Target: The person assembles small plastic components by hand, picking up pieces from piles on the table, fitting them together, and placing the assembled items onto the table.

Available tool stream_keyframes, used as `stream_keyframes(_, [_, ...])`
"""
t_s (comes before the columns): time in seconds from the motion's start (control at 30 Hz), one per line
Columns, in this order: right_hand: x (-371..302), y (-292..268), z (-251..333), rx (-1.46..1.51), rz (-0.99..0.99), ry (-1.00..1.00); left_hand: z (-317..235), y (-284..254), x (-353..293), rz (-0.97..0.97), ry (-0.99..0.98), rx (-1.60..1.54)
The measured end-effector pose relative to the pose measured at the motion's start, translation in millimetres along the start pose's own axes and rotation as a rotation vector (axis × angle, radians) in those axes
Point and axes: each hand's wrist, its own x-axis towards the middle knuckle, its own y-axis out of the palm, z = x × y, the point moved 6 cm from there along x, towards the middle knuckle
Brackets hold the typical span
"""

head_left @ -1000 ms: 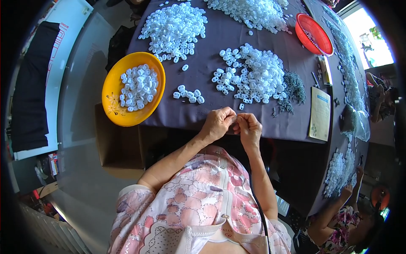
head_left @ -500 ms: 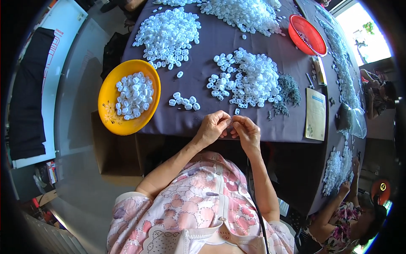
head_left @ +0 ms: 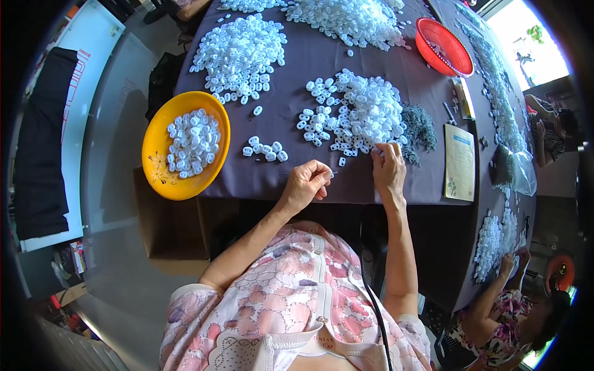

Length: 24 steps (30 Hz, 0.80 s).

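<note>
Near the table's front edge my left hand (head_left: 306, 185) is closed in a pinch, with a small thin greyish piece (head_left: 333, 175) poking out at its fingertips. My right hand (head_left: 390, 170) reaches to the near edge of a pile of white oval plastic pieces with two holes (head_left: 371, 111). Its fingers point down and are drawn together; whatever they hold is hidden. One loose white piece (head_left: 342, 161) lies between the hands. Beside the pile, close to my right fingertips, is a heap of small grey-green pieces (head_left: 419, 125). A small group of white pieces (head_left: 265, 149) lies left of my left hand.
A yellow basin (head_left: 158, 176) with white pieces stands at the table's left edge. Further white heaps (head_left: 238, 55) lie at the back. To the right are a red basket (head_left: 427, 34) and a tan packet (head_left: 459, 164). Another person (head_left: 489, 321) works at the lower right.
My hands have come apart. My right hand has moved right and away from me to the white pile; my left hand stays near the edge, still pinching.
</note>
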Motion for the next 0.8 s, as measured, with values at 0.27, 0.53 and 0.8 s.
stream_keyframes(0.27, [-2, 5, -4, 0.011, 0.110, 0.036, 1, -1, 4, 0.026, -0.018, -0.081])
stream_keyframes(0.53, [4, 3, 1, -0.010, 0.102, 0.110, 0, 1, 1, 0.013, 0.007, -0.043])
stream_keyframes(0.8, [6, 2, 6, -0.101, 0.190, 0.047, 2, 0, 3, 0.030, -0.007, -0.048])
